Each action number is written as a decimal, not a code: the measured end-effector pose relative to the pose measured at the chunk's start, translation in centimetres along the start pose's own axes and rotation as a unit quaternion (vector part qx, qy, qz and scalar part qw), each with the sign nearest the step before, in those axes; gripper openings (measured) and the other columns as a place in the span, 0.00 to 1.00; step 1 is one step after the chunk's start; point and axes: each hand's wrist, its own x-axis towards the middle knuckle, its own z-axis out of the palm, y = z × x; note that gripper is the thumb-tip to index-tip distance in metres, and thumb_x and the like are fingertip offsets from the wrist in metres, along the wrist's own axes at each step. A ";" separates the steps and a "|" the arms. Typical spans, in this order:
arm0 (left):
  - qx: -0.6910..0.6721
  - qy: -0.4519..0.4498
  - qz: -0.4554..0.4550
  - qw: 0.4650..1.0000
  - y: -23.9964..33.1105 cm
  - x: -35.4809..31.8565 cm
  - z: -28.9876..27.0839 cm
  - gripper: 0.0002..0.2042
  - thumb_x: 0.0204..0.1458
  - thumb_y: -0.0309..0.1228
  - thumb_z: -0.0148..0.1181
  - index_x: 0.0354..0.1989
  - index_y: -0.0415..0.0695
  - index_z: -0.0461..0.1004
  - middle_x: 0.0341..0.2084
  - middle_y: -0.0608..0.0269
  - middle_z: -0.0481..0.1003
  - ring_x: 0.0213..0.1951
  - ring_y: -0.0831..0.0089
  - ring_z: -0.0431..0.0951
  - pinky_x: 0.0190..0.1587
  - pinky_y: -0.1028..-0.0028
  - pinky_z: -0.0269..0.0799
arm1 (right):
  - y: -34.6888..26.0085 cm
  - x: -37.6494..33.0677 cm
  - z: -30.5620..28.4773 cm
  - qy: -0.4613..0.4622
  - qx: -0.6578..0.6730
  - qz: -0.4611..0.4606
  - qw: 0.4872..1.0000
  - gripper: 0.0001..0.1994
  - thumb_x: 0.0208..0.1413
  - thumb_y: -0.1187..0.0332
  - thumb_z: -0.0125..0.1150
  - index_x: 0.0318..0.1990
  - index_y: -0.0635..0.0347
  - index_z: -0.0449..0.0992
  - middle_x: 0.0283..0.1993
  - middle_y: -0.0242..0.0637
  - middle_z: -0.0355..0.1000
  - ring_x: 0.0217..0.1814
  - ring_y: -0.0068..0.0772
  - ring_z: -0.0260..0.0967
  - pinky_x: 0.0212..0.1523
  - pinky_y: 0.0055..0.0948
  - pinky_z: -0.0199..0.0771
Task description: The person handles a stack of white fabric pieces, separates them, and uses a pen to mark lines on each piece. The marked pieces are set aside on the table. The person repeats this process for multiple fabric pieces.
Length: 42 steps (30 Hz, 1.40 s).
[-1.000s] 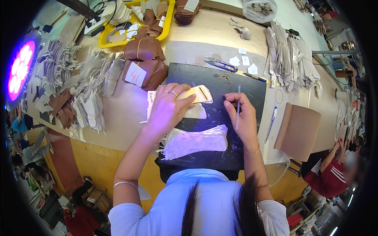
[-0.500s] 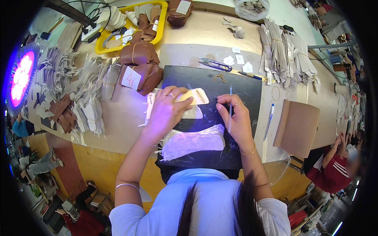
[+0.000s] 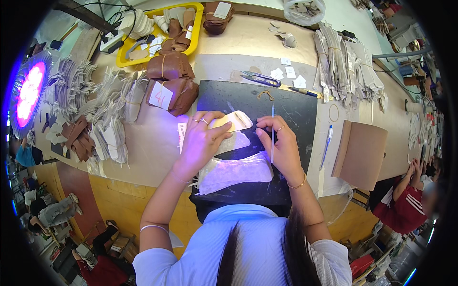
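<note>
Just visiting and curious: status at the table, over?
Left hand on cream template, overlapping pale piece. Right hand holds thin clear stick, apart from template. Nearby: white stack, body side.

Counter point(image 3: 152, 145) beige-topped, edges bent by lens. Yellow floor point(image 3: 126, 190) on near side of counter, dull red band point(image 3: 82, 195) crossing it toward counter's left. Round lamp point(image 3: 31, 90) glowing pink-white at counter's left end, blue haze around rim. Pale green surface point(image 3: 365, 28) beyond counter's far edge. Dark bar point(image 3: 83, 14) over counter's far left corner. Bright strip light point(image 3: 409, 276) off counter's near right. Warm light along counter's far side, violet glow nearer its middle.
</note>
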 end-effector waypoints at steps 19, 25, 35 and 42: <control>0.031 0.007 -0.008 0.999 0.7 -0.5 0.6 0.13 0.43 0.34 0.75 0.39 0.49 0.87 0.44 0.63 0.78 0.47 0.62 0.73 0.50 0.63 0.69 | 0.0 0.1 0.2 0.023 0.020 0.011 0.999 0.09 0.67 0.76 0.55 0.50 0.64 0.79 0.45 0.43 0.78 0.45 0.31 0.76 0.49 0.27 0.73; 0.044 0.015 0.004 0.999 0.7 -0.4 0.8 0.12 0.44 0.34 0.74 0.39 0.50 0.86 0.43 0.64 0.79 0.45 0.62 0.73 0.48 0.62 0.69 | -0.1 0.9 0.6 0.013 -0.001 -0.063 0.998 0.08 0.67 0.73 0.58 0.47 0.64 0.81 0.40 0.42 0.79 0.41 0.32 0.77 0.45 0.28 0.75; 0.055 0.024 0.007 0.998 0.5 -0.5 1.0 0.11 0.44 0.34 0.73 0.39 0.52 0.87 0.43 0.67 0.79 0.44 0.64 0.73 0.47 0.64 0.68 | 1.1 2.8 2.5 0.013 -0.095 -0.184 0.978 0.03 0.59 0.73 0.65 0.37 0.61 0.79 0.33 0.41 0.77 0.34 0.42 0.75 0.36 0.36 0.75; 0.057 0.018 0.002 0.998 0.5 -0.6 1.1 0.12 0.44 0.35 0.73 0.39 0.53 0.87 0.43 0.68 0.79 0.44 0.64 0.73 0.47 0.65 0.68 | 0.2 2.3 1.5 -0.041 -0.180 -0.159 0.970 0.06 0.63 0.71 0.62 0.39 0.65 0.80 0.37 0.43 0.79 0.38 0.45 0.77 0.41 0.35 0.77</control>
